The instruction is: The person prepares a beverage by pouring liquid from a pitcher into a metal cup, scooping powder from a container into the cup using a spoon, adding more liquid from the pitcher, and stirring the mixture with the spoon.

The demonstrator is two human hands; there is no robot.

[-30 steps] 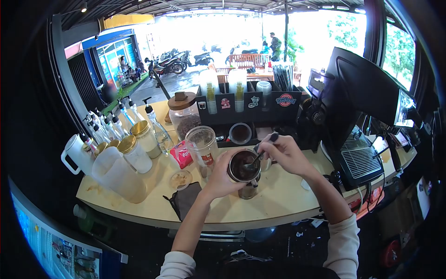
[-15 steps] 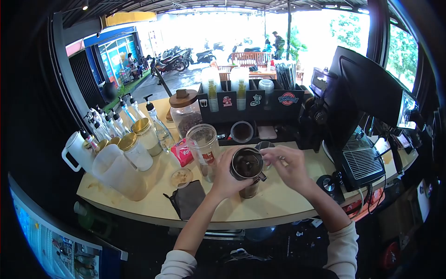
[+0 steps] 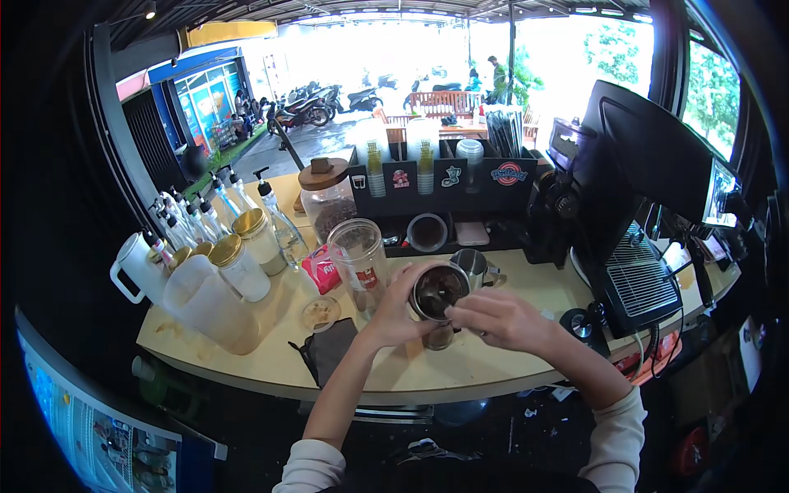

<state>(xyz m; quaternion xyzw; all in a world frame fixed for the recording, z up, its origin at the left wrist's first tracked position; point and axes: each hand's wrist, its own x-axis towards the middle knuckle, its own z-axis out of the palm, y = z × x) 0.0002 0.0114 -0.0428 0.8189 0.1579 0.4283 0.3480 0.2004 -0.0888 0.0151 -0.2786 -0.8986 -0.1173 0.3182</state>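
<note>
1. Holding a metal cup [image 3: 421,283] in the left hand [image 3: 399,308], with fingers wrapped around its side; positioned over the table [image 3: 501,366], toward the front edge. Cannot tell whether supported from below.
2. Pinching with the fingers of the right hand [image 3: 505,319] at the cup's right rim, apparently on a thin utensil, too hidden to make out.
3. Done, judging by what shows: filled in part with dark contents [image 3: 436,292], at a level hard to read.
4. Seemingly midway through working those contents; not yet set down or let go by either hand.
5. Left standing, with no hand on either: a metal pitcher [image 3: 467,264] just behind the cup, and an open clear jar [image 3: 362,255] just beside the left hand.
6. Lying apart on the table, also unheld: a round lid [image 3: 320,314] and a dark cloth [image 3: 333,353].
</note>
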